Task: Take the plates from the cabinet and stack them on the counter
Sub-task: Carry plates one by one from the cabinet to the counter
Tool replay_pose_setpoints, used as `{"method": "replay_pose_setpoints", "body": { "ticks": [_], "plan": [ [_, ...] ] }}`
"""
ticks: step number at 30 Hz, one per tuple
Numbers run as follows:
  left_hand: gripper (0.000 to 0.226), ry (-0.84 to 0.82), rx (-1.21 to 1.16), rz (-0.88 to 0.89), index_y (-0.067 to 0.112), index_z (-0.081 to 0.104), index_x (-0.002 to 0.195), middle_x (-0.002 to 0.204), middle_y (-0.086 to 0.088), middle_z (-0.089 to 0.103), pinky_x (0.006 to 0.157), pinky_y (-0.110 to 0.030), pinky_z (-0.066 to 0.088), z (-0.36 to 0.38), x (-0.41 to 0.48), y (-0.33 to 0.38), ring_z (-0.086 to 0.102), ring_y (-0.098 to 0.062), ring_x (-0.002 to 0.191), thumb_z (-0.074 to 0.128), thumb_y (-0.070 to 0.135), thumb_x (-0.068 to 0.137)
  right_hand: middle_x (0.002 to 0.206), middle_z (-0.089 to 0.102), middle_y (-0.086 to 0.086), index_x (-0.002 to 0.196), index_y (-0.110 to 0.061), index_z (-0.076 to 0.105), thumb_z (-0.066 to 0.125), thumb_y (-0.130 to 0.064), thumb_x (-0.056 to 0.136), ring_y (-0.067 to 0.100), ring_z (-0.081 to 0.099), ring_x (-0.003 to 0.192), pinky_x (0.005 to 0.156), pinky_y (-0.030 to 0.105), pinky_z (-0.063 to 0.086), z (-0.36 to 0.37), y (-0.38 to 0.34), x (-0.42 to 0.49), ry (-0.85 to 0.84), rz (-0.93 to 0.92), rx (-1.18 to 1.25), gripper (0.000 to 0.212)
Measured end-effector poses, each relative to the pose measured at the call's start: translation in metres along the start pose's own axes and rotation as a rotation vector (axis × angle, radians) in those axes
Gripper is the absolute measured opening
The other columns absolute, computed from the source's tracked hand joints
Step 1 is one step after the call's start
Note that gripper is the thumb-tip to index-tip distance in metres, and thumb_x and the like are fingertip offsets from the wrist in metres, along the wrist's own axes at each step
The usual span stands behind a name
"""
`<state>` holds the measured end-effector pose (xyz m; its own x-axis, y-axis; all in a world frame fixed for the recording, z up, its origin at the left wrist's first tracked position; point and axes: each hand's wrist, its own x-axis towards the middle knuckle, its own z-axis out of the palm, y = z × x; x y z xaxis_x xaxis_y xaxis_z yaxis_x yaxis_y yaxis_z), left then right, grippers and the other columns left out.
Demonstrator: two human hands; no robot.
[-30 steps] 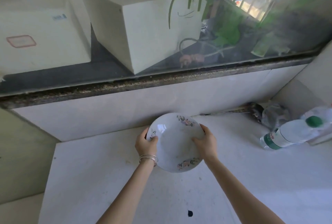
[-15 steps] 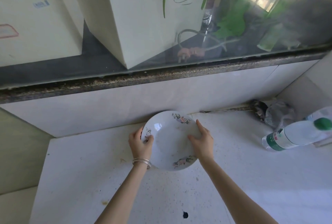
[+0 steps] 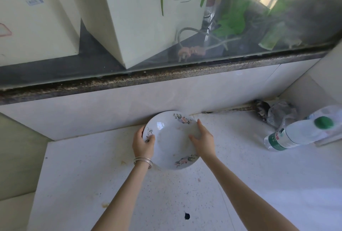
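Counter (image 3: 111, 184) open left; bottle (image 3: 296, 134), perhaps a bag (image 3: 281, 112), crowd right.

a single view is given, taken from a wide-angle camera worn on the head, so no overlap with a second view is to be had. the scene is looked at forward and steeply down, from above and behind the forearms, which are seen entering from the bottom edge. the white counter (image 3: 259, 184) is filled into the lower half at close range. the window ledge (image 3: 129, 80) is crossed through the middle, bowed by the lens. the glass and the boxes (image 3: 144, 19) behind it are caught across the top. straight lines are curved toward the edges, and the far right corner is squeezed in.
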<state>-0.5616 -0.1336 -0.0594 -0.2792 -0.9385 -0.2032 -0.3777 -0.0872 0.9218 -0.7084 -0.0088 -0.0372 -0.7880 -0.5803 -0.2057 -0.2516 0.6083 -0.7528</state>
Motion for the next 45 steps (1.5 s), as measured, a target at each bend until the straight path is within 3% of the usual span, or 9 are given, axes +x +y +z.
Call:
{"method": "replay_pose_setpoints", "body": {
  "ticks": [6,11,16,19,23,31,35,39,45],
  "plan": [
    [0.054,-0.049,0.238,0.224,0.003,0.050,0.127,0.129,-0.016,0.052,0.099,-0.038,0.039,-0.025,-0.005,0.025,0.049,-0.030,0.118,0.065,0.000,0.075,0.150,0.029,0.004,0.146,-0.014,0.016,0.058,-0.026,0.086,0.023,0.032,0.133,0.104,0.038,0.034,-0.034,-0.009,0.000,-0.185,-0.165,-0.359,0.074],
    [0.049,-0.049,0.599,0.657,0.004,0.053,0.123,0.126,-0.014,0.056,0.098,-0.048,0.039,-0.059,-0.028,0.066,0.049,-0.033,0.117,0.057,0.026,0.080,0.155,0.015,0.003,0.146,-0.015,0.011,0.045,-0.035,0.094,0.015,0.008,0.142,0.116,0.036,0.006,-0.075,-0.031,-0.016,-0.081,-0.430,-0.610,0.065],
    [0.055,0.038,0.829,0.772,0.010,0.053,0.126,0.133,-0.008,0.053,0.103,-0.057,0.028,-0.078,-0.071,0.089,0.041,-0.029,0.128,0.038,0.043,0.085,0.147,0.036,0.007,0.141,-0.013,0.032,0.026,-0.047,0.092,0.021,0.024,0.139,0.115,0.045,0.015,-0.110,-0.050,-0.055,0.148,-0.639,-0.685,0.060],
    [0.056,0.068,0.900,0.792,0.012,0.049,0.131,0.139,-0.007,0.047,0.107,-0.057,0.022,-0.086,-0.101,0.085,0.036,-0.027,0.132,0.038,0.044,0.086,0.142,0.043,0.008,0.138,-0.012,0.039,0.031,-0.043,0.094,0.023,0.032,0.136,0.112,0.048,0.021,-0.122,-0.048,-0.080,0.203,-0.728,-0.668,0.054],
    [0.057,0.078,0.928,0.723,0.014,0.046,0.132,0.140,-0.008,0.046,0.108,-0.056,0.020,-0.091,-0.140,0.068,0.036,-0.029,0.132,0.035,0.045,0.086,0.144,0.039,0.009,0.140,-0.012,0.034,0.032,-0.042,0.094,0.024,0.029,0.137,0.113,0.047,0.019,-0.121,-0.035,-0.110,0.158,-0.771,-0.654,0.055],
    [0.060,-0.007,0.971,0.533,0.016,0.039,0.138,0.148,-0.007,0.035,0.104,-0.049,0.031,-0.103,-0.209,0.017,0.034,-0.027,0.134,0.034,0.044,0.086,0.151,0.025,0.012,0.145,-0.018,0.017,0.010,-0.055,0.092,0.029,0.018,0.140,0.111,0.050,0.015,-0.069,-0.002,-0.157,-0.153,-0.786,-0.733,0.066],
    [0.060,-0.030,1.118,0.372,0.019,0.040,0.138,0.145,-0.006,0.039,0.101,-0.052,0.033,-0.133,-0.246,-0.015,0.041,-0.027,0.130,0.031,0.048,0.086,0.151,0.025,0.013,0.144,-0.018,0.021,0.006,-0.058,0.090,0.032,0.020,0.139,0.108,0.053,0.021,-0.032,-0.002,-0.186,-0.320,-0.835,-0.800,0.069],
    [0.057,-0.020,1.172,0.166,0.021,0.050,0.131,0.140,-0.003,0.047,0.098,-0.052,0.038,-0.180,-0.284,-0.047,0.047,-0.025,0.125,0.027,0.050,0.087,0.142,0.043,0.010,0.139,-0.018,0.033,0.005,-0.056,0.093,0.031,0.037,0.131,0.102,0.055,0.033,0.010,-0.017,-0.226,-0.486,-0.980,-0.844,0.066],
    [0.055,0.104,1.077,-0.133,0.020,0.064,0.115,0.121,-0.005,0.063,0.090,-0.054,0.045,-0.261,-0.353,-0.097,0.061,-0.025,0.108,0.028,0.051,0.086,0.134,0.053,0.003,0.133,-0.019,0.047,0.010,-0.050,0.094,0.023,0.045,0.127,0.102,0.050,0.033,0.077,-0.049,-0.297,-0.670,-1.246,-0.855,0.062]
  ]
}}
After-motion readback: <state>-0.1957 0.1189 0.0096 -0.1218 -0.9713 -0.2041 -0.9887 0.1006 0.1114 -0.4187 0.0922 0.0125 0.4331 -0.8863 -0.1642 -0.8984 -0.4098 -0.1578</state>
